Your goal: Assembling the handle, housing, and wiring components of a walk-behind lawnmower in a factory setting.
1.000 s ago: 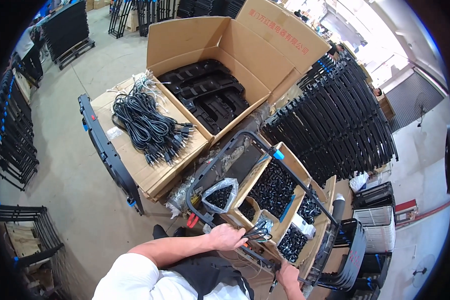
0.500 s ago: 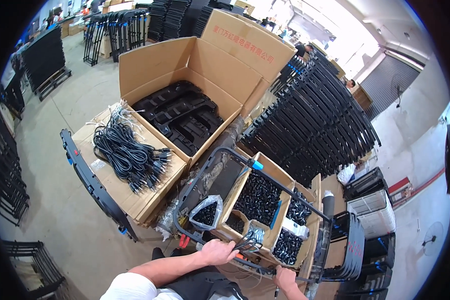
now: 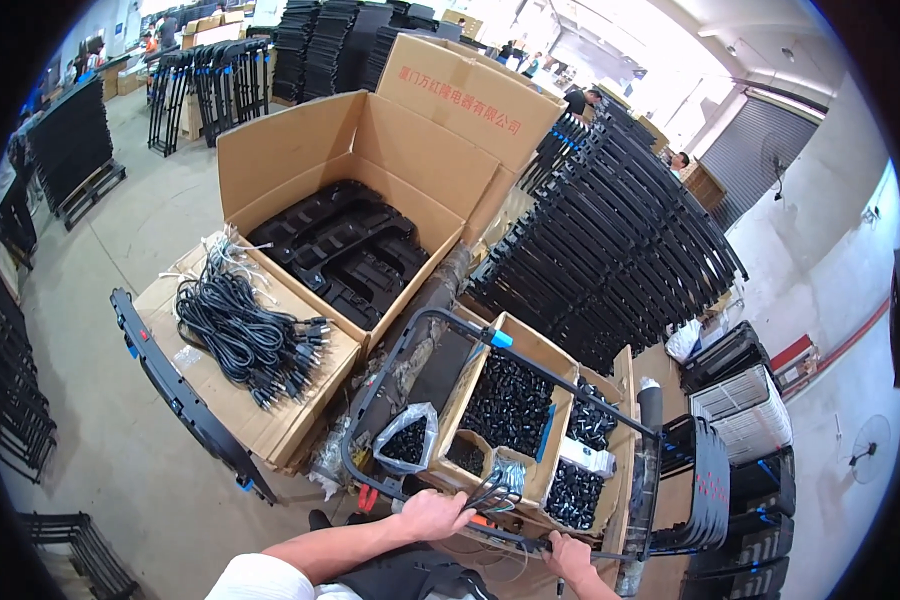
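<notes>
At the bottom middle my left hand (image 3: pixel 435 514) is closed on a thin black cable (image 3: pixel 492 492), whose loops stick out to the right of the fingers. To its right, my right hand (image 3: pixel 568 556) is closed around the near bar of a black tubular frame (image 3: pixel 370 397) with rounded corners and a blue clip (image 3: pixel 501 340). The frame lies over a bench and a parts box (image 3: pixel 452 398) with divided sections. Small black parts (image 3: pixel 510 405) fill several sections. Next to the left hand are a plastic bag of black parts (image 3: pixel 407 440) and red-handled pliers (image 3: pixel 367 498).
A bundle of black cables (image 3: pixel 240 325) lies on a cardboard box (image 3: pixel 280 430) at left, with a long black curved panel (image 3: pixel 185 400) beside it. Behind stands a big open carton (image 3: pixel 290 150) of black moulded parts. Stacked black frames (image 3: pixel 610 240) rise at back right.
The whole view has tilted slightly, so the far cartons and stacks sit a little lower and further left. Both hands keep their holds on the cable and the frame.
</notes>
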A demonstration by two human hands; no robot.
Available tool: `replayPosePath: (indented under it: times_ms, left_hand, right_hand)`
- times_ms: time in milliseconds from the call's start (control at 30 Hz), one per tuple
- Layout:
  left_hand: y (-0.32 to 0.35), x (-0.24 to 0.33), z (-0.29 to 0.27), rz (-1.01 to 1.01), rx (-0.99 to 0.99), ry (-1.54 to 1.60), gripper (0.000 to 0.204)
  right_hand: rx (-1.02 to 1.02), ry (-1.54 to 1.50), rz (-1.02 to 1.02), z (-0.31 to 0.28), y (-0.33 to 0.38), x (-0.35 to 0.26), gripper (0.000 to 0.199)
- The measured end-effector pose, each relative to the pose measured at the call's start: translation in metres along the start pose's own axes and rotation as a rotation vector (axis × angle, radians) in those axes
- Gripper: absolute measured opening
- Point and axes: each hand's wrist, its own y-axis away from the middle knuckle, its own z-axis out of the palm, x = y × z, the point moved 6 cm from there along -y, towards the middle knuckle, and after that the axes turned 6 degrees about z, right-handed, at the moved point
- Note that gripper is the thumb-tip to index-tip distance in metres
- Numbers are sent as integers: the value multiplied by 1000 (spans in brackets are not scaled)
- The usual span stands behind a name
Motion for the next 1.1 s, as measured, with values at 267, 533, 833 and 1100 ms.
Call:
replayPosePath:
  times_ms: [267, 533, 833, 1100]
  left_hand:
    - [0, 3, -2, -53, -65, 49, 44]
    - [-4, 11, -20, -265, 135, 949, 27]
    - [-20, 44, -20, -284, 138, 1304, 28]
    - [-1, 78, 39, -528, -100, 1191, 45]
  right_hand:
    - [151, -195, 49, 35, -7, 16, 30]
    - [140, -395, 289, 34, -3, 25, 32]
    - [-125, -1385, -75, -58, -31, -62, 53]
    - [-120, -2017, -205, -102, -85, -80, 39]
